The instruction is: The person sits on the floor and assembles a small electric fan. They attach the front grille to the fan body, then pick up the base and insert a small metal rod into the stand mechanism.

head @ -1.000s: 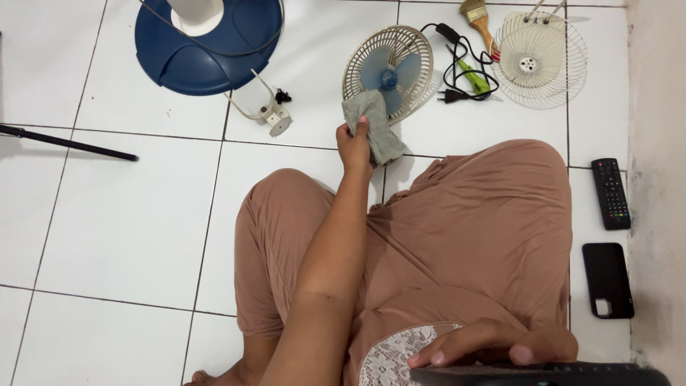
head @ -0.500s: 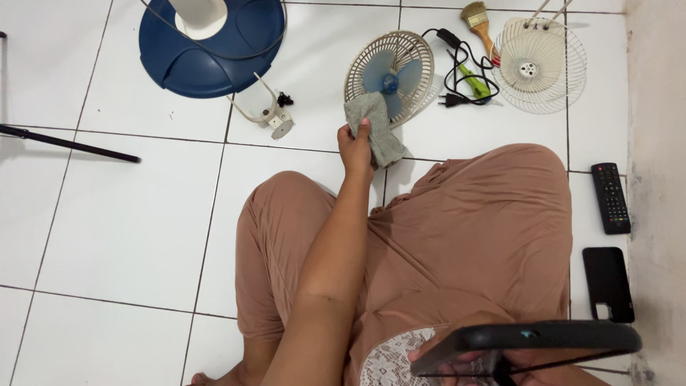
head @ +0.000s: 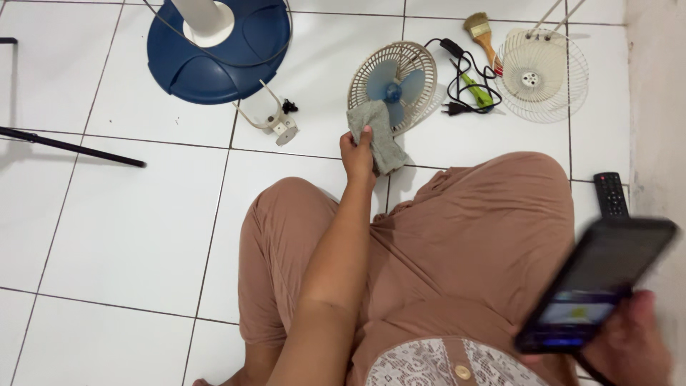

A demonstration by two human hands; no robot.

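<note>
Cloth hangs lengthwise from left hand, tail down-right.

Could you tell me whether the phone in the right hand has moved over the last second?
Yes. The phone rose and tilted screen-up, now covering part of the remote by the wall.

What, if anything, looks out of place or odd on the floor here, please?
The fan is in pieces: its blade and rear grille lie flat on the tiles, the front grille sits apart by the wall, and the blue base stands alone. The left hand holds a grey cloth; the right hand a blurred phone.
</note>
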